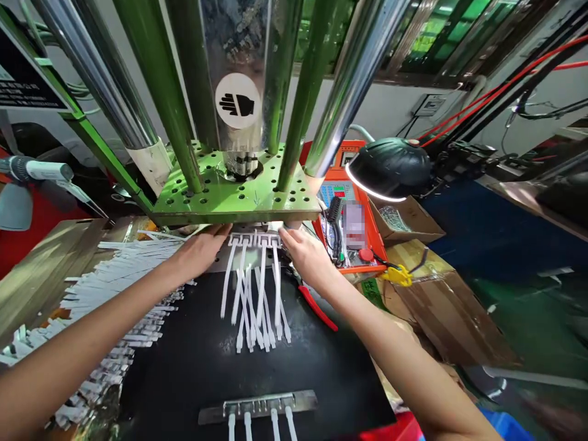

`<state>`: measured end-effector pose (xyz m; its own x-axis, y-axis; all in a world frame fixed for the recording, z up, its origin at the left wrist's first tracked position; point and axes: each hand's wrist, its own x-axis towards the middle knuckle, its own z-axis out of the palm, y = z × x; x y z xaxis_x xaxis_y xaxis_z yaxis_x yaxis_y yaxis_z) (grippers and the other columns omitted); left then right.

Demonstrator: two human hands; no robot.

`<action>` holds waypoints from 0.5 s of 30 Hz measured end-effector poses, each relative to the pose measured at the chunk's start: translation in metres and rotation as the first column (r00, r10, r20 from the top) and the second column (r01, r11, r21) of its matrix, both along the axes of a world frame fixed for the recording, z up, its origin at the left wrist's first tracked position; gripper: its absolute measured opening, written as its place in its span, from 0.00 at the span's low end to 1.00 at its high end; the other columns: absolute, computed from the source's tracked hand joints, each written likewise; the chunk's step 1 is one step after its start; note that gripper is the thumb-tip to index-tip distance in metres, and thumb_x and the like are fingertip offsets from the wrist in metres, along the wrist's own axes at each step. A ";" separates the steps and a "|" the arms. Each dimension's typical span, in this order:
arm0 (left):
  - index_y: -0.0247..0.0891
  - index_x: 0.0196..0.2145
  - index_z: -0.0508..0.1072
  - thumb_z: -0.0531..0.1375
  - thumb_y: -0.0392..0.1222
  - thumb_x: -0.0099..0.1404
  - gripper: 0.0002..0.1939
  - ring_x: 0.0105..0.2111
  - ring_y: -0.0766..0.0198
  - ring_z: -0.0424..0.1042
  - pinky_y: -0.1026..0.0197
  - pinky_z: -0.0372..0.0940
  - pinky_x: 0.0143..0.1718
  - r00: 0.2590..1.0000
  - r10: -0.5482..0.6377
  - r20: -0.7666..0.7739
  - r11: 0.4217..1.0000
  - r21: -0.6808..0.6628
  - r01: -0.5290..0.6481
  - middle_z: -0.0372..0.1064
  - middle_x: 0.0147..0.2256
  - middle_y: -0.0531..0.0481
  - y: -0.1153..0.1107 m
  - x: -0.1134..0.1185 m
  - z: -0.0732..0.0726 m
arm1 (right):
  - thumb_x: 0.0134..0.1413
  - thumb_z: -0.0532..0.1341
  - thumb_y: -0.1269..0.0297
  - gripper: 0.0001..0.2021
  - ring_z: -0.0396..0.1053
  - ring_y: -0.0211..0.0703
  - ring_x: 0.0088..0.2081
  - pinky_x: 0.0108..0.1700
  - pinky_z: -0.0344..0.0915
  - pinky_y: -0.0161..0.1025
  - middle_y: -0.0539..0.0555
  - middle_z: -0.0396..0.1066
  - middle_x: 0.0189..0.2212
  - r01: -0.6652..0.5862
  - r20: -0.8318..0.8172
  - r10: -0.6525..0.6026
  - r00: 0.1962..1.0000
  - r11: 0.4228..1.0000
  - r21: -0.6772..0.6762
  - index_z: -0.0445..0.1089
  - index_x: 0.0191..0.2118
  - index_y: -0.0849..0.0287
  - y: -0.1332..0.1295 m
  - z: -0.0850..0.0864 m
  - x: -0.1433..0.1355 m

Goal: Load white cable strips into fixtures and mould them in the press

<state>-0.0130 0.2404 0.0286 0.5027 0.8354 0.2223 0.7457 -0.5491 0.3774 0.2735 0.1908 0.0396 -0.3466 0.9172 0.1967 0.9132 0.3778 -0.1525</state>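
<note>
A white moulded strip [255,239] with several white flat cables [261,288] hanging toward me sits just under the front edge of the green press plate [239,211]. My left hand [206,250] is closed at the strip's left end, its fingertips partly hidden below the plate. At the right end my right hand [307,251] is closed too, thumb against the strip and the other fingers mostly out of sight. More loose cables [249,340] lie beneath on the black mat [184,373]. Nearest me, a metal bar [211,416] holds several white cables in its slots.
Red-handled pliers [319,308] lie by my right forearm. A large pile of white cables [110,294] covers the left side. Rightward stand an orange control box [379,245], a black lamp [390,165] and a cardboard box [413,223]. Steel columns [358,79] rise above the plate.
</note>
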 end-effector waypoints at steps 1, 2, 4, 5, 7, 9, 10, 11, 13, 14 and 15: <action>0.39 0.60 0.67 0.49 0.37 0.70 0.23 0.50 0.52 0.73 0.51 0.70 0.51 0.998 -0.056 -0.026 0.998 -0.020 0.056 0.70 0.51 0.40 -0.018 0.002 0.001 | 0.63 0.53 0.79 0.19 0.71 0.50 0.43 0.45 0.66 0.40 0.60 0.74 0.44 -0.001 -0.026 0.000 1.000 1.000 -0.016 0.67 0.57 0.61 -0.021 0.002 0.008; 0.38 0.61 0.65 0.47 0.37 0.70 0.24 0.47 0.53 0.74 0.54 0.71 0.48 0.993 -0.113 -0.040 0.993 -0.038 0.111 0.71 0.50 0.40 -0.036 0.005 0.001 | 0.63 0.54 0.79 0.19 0.72 0.49 0.43 0.44 0.66 0.39 0.59 0.74 0.43 -0.006 -0.072 0.003 0.997 0.999 -0.040 0.68 0.56 0.60 -0.042 0.005 0.016; 0.35 0.60 0.66 0.46 0.38 0.72 0.22 0.44 0.56 0.75 0.58 0.71 0.44 0.976 -0.216 -0.022 0.976 -0.048 0.215 0.72 0.46 0.40 -0.068 0.015 0.003 | 0.62 0.55 0.79 0.16 0.73 0.47 0.42 0.43 0.66 0.38 0.57 0.75 0.42 -0.023 -0.209 0.003 0.978 0.996 -0.091 0.72 0.51 0.58 -0.081 0.011 0.030; 0.35 0.59 0.67 0.46 0.38 0.72 0.21 0.43 0.57 0.75 0.59 0.71 0.44 0.965 -0.261 -0.002 0.965 -0.044 0.260 0.72 0.45 0.41 -0.081 0.021 0.003 | 0.61 0.56 0.78 0.15 0.73 0.47 0.42 0.43 0.66 0.37 0.57 0.76 0.42 -0.037 -0.280 0.003 0.960 0.992 -0.117 0.73 0.48 0.58 -0.098 0.015 0.036; 0.36 0.58 0.67 0.46 0.38 0.73 0.19 0.46 0.58 0.75 0.61 0.69 0.48 0.938 -0.344 0.035 0.938 -0.039 0.345 0.73 0.46 0.42 -0.102 0.034 0.004 | 0.60 0.57 0.78 0.13 0.74 0.45 0.41 0.42 0.66 0.36 0.55 0.77 0.41 -0.043 -0.377 -0.022 0.926 0.986 -0.162 0.74 0.44 0.57 -0.128 0.023 0.045; 0.38 0.59 0.65 0.47 0.39 0.74 0.19 0.49 0.60 0.73 0.62 0.68 0.52 0.917 -0.396 0.051 0.916 -0.037 0.398 0.72 0.49 0.44 -0.117 0.044 0.005 | 0.59 0.58 0.78 0.12 0.74 0.45 0.39 0.40 0.65 0.35 0.54 0.77 0.38 -0.021 -0.411 -0.066 0.909 0.979 -0.204 0.75 0.42 0.57 -0.153 0.027 0.053; 0.40 0.59 0.64 0.48 0.40 0.74 0.19 0.50 0.60 0.73 0.62 0.67 0.52 0.912 -0.406 0.058 0.912 -0.041 0.408 0.71 0.50 0.45 -0.125 0.046 0.006 | 0.58 0.58 0.79 0.12 0.73 0.44 0.38 0.39 0.64 0.35 0.53 0.77 0.37 -0.007 -0.418 -0.088 0.904 0.975 -0.221 0.75 0.40 0.57 -0.165 0.028 0.056; 0.40 0.59 0.63 0.49 0.41 0.74 0.18 0.49 0.61 0.74 0.63 0.68 0.50 0.912 -0.403 0.072 0.912 -0.045 0.407 0.71 0.50 0.45 -0.133 0.046 0.007 | 0.58 0.57 0.79 0.12 0.73 0.44 0.37 0.38 0.64 0.35 0.53 0.76 0.35 0.009 -0.427 -0.108 0.898 0.974 -0.227 0.75 0.39 0.57 -0.175 0.026 0.060; 0.40 0.55 0.65 0.49 0.42 0.74 0.15 0.42 0.63 0.75 0.65 0.70 0.44 0.927 -0.365 0.088 0.925 -0.077 0.371 0.72 0.45 0.47 -0.152 0.035 0.008 | 0.59 0.57 0.78 0.12 0.72 0.43 0.36 0.38 0.64 0.35 0.52 0.76 0.34 0.028 -0.458 -0.134 0.879 0.972 -0.231 0.75 0.39 0.57 -0.195 0.020 0.070; 0.41 0.53 0.66 0.49 0.42 0.74 0.14 0.40 0.64 0.75 0.67 0.70 0.41 0.936 -0.345 0.071 0.928 -0.119 0.352 0.73 0.43 0.48 -0.163 0.026 0.006 | 0.60 0.57 0.77 0.12 0.72 0.43 0.36 0.38 0.64 0.35 0.52 0.76 0.34 0.034 -0.475 -0.145 0.868 0.971 -0.235 0.75 0.39 0.56 -0.205 0.015 0.075; 0.43 0.52 0.66 0.49 0.42 0.74 0.13 0.39 0.65 0.75 0.67 0.70 0.40 0.937 -0.347 0.039 0.924 -0.160 0.349 0.73 0.43 0.49 -0.175 0.014 0.004 | 0.60 0.56 0.77 0.11 0.73 0.44 0.36 0.38 0.65 0.35 0.52 0.76 0.34 0.040 -0.487 -0.156 0.859 0.970 -0.239 0.75 0.39 0.56 -0.214 0.009 0.081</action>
